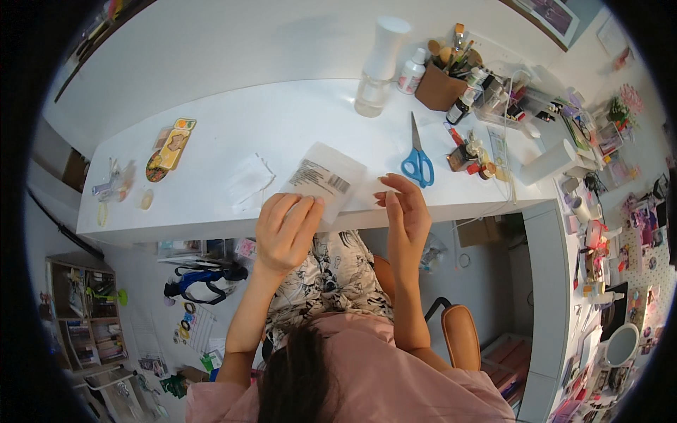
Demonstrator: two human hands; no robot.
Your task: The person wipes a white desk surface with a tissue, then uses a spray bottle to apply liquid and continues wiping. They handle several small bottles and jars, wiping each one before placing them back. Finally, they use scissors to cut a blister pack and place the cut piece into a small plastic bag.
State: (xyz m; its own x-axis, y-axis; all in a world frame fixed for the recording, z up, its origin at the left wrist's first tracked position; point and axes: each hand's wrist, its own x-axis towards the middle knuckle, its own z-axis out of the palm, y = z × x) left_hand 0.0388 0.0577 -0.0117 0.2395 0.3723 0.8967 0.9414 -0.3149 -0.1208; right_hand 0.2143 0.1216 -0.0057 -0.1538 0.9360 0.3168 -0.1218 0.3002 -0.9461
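My left hand (288, 232) grips the near left edge of a flat, translucent white packet (322, 180) that bears printed writing and a barcode. The packet is tilted above the front edge of the white desk (211, 158). My right hand (410, 217) is raised to the right of the packet, thumb and fingers curled apart, and I see nothing in it. Just beyond it lie scissors with blue handles (418, 166), their shut blades pointing away from me. Left of the packet lies a torn, pale piece of wrapping (248, 182), partly hard to make out against the desk.
A clear spray bottle (375, 79) and a brown brush holder (440, 87) stand at the back. Small bottles and a red-capped item (470, 158) crowd the right, crossed by a white cable (509, 137). A yellow decorated case (173, 148) lies at left. An orange-brown armrest (460, 336) is beside me.
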